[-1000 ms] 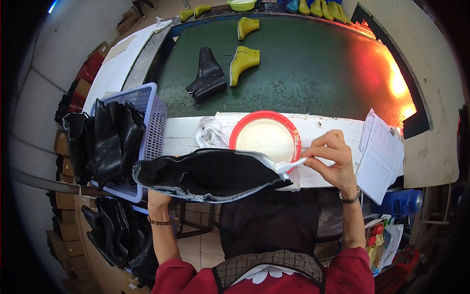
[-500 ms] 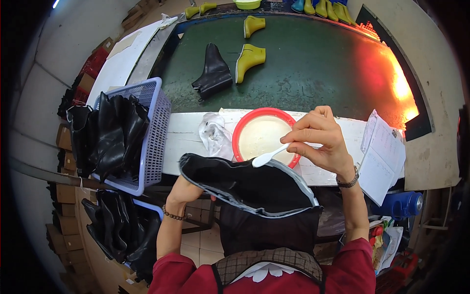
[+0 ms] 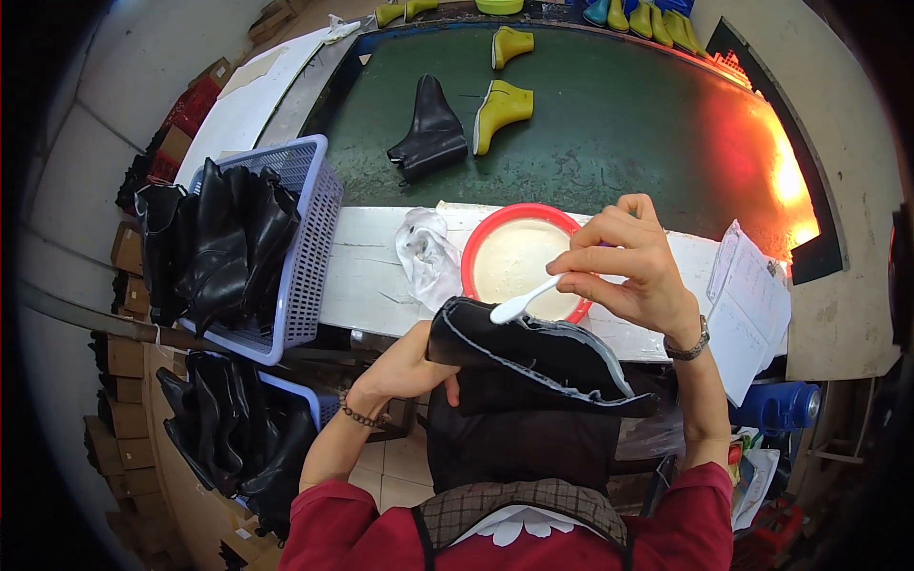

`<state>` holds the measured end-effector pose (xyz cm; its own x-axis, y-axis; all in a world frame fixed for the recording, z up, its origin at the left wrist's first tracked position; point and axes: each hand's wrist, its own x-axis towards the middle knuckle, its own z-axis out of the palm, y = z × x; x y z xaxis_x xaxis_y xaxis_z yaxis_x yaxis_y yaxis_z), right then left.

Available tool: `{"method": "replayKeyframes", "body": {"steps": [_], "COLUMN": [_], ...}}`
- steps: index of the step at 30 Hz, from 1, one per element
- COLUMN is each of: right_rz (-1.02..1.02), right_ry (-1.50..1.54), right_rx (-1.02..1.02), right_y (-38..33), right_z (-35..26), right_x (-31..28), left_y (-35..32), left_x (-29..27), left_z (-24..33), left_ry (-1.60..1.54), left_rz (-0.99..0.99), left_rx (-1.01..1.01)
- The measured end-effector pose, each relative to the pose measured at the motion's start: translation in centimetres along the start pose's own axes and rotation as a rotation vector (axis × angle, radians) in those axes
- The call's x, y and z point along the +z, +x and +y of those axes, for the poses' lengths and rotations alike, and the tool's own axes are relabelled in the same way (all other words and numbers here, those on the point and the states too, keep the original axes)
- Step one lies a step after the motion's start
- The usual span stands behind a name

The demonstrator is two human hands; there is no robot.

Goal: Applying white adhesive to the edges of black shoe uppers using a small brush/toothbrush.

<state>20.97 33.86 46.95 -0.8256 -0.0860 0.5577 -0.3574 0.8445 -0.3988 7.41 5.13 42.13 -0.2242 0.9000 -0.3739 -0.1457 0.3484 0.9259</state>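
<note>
A black boot upper lies on its side in front of me, its wide opening edged in pale grey and turned upward. My left hand grips its left end, the fingers partly hidden underneath. Between the thumb and fingers of my right hand is a white plastic spoon. The spoon's head is over the upper's far edge; whether they touch I cannot tell. Just beyond, a red-rimmed bowl holds a cream-coloured liquid, with a crumpled white cloth to its left.
At left stands a lavender basket full of black boots, with a second blue basket below. On the dark green surface are a black boot and yellow boot forms. An orange glow lights its right end, near an open notebook.
The boot upper has swung right and its opening looks narrower, with my left hand moving right along with it. The spoon stays near the far edge. The whole view has shifted slightly.
</note>
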Motion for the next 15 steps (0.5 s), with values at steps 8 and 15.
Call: {"method": "replayKeyframes", "body": {"steps": [8, 15], "right_rz": [0.067, 0.455], "right_ry": [0.049, 0.111], "right_rx": [-0.044, 0.568], "right_y": [1.8, -4.0], "right_z": [0.2, 6.3], "right_x": [1.3, 0.6], "left_y": [0.2, -0.7], "left_x": [0.5, -3.7], "left_z": [0.3, 0.0], "left_ry": [-0.083, -0.488], "left_rz": [-0.028, 0.342], "left_rx": [-0.018, 0.036]}}
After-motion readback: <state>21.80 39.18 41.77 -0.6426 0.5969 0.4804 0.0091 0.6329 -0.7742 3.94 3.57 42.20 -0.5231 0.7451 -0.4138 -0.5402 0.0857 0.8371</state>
